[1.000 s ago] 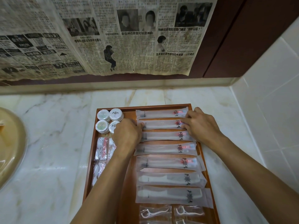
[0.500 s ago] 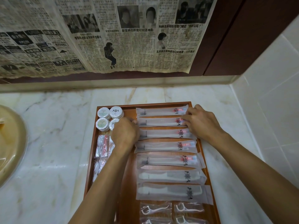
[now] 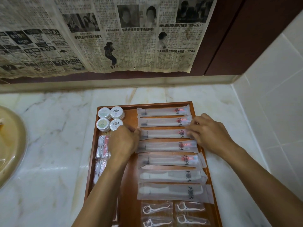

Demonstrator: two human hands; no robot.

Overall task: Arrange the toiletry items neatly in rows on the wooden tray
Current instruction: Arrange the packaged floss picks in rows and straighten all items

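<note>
The left hand [image 3: 123, 141] and right hand [image 3: 208, 133] are pinching opposite ends of the third toothbrush packet [image 3: 164, 133] on the wooden tray [image 3: 129, 185]; squaring it well likely means sliding both ends evenly, parallel to its neighbours, without nudging the round soap tins [image 3: 110, 119]

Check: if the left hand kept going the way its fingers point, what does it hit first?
The left hand points right, its fingertips already at the left end of the third sachet. Going on, it would push that sachet toward the right hand at the other end. Contact depth is unclear.
</note>
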